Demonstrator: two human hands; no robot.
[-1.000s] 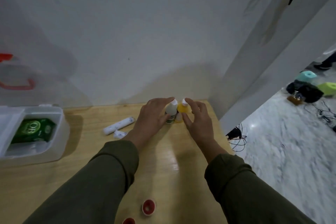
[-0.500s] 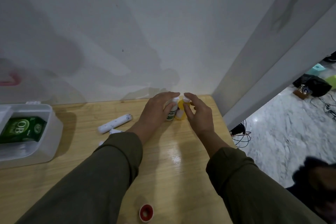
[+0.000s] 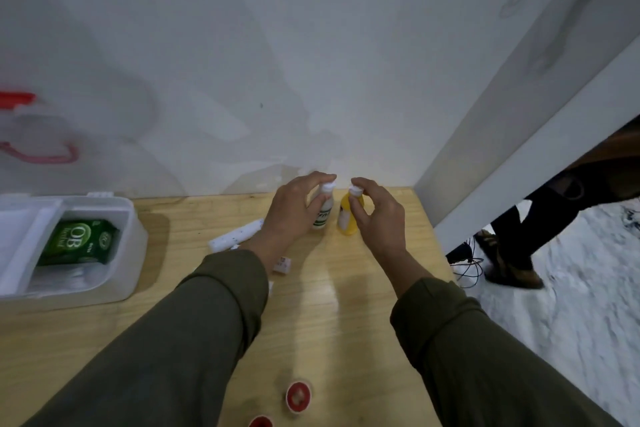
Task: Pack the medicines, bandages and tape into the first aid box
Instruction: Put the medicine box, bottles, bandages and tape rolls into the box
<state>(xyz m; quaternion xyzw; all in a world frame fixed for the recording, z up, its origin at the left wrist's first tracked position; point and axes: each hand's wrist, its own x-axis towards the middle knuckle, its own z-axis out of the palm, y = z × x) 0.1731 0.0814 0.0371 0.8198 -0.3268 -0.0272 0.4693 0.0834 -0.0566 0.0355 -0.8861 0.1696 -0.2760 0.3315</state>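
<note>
Gripping upright bottles (image 3: 347,222) (one per hand (image 3: 294,210)).

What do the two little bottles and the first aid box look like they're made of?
White bottle and yellow bottle: probably soft plastic with a smooth, dull sheen, white caps and printed labels. First aid box: seemingly rigid translucent white plastic, since its wall looks milky with rounded moulded corners. Blur leaves the finer finish open.

2 bottles (image 3: 323,210), 2 red rolls (image 3: 298,396), 1 box (image 3: 131,253), 1 green packet (image 3: 78,241), 2 hands (image 3: 294,208)
</note>
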